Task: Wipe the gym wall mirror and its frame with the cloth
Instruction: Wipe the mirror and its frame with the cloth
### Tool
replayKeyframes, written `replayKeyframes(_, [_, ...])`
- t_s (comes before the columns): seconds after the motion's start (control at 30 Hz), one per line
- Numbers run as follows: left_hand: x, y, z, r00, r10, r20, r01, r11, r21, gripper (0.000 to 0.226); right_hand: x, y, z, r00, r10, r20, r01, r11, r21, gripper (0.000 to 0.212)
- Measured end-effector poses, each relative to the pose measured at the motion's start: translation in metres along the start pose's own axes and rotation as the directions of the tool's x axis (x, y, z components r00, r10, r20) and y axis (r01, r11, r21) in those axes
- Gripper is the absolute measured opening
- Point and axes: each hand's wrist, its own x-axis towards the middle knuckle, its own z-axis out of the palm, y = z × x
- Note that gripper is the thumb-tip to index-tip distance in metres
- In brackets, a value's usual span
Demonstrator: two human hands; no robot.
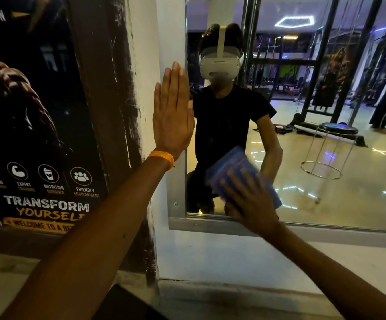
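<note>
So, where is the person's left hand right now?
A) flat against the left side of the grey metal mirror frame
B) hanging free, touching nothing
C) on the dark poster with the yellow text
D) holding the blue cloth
A: the left hand lies flat, fingers straight, against the left upright of the grey metal mirror frame, while the right hand presses the blue cloth on the wall mirror.

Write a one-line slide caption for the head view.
The left hand lies flat on the frame; the right hand presses a cloth low on the mirror.
</note>
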Motion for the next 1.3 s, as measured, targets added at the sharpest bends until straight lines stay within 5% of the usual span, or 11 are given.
replayKeyframes(0.07, [-0.017,-0.001,0.000,0.999,-0.018,0.030,0.018,1.000,0.013,0.060,-0.039,-0.011,0.012,0.953,-0.235,0.193,0.247,0.968,-0.042,0.068])
replayKeyframes(0.13, [-0.041,-0.001,0.000,0.997,-0.023,0.068,0.021,1.000,0.022,0.059,-0.039,0.009,0.007,0.918,-0.332,0.217,0.354,0.933,-0.069,0.065])
replayKeyframes(0.33, [-0.130,-0.003,0.004,0.982,-0.060,0.177,0.053,0.998,0.044,0.058,0.014,0.077,-0.044,0.994,-0.092,0.064,0.089,0.995,0.049,0.056])
replayKeyframes(0.6, [-0.147,-0.016,0.014,0.988,-0.044,0.147,0.042,0.999,0.016,0.058,0.005,-0.010,0.024,0.881,-0.431,0.197,0.450,0.890,-0.068,0.061])
replayKeyframes(0.73, [-0.148,-0.016,0.016,0.990,-0.054,0.127,0.050,0.998,0.034,0.058,-0.026,0.048,0.008,0.824,-0.528,0.205,0.553,0.828,-0.094,0.056])
replayKeyframes(0.87, [-0.149,-0.013,0.017,0.990,-0.074,0.122,0.069,0.997,0.045,0.058,-0.053,0.083,-0.010,0.812,-0.543,0.214,0.575,0.808,-0.131,0.059])
replayKeyframes(1.07, [-0.150,-0.016,0.014,0.990,-0.053,0.134,0.052,0.999,0.011,0.059,0.001,-0.031,0.029,0.781,-0.563,0.271,0.603,0.793,-0.089,0.068])
replayKeyframes(1.3, [-0.148,-0.011,0.014,0.989,-0.061,0.135,0.056,0.998,0.036,0.058,-0.058,0.075,0.001,0.790,-0.585,0.183,0.608,0.785,-0.116,0.066])
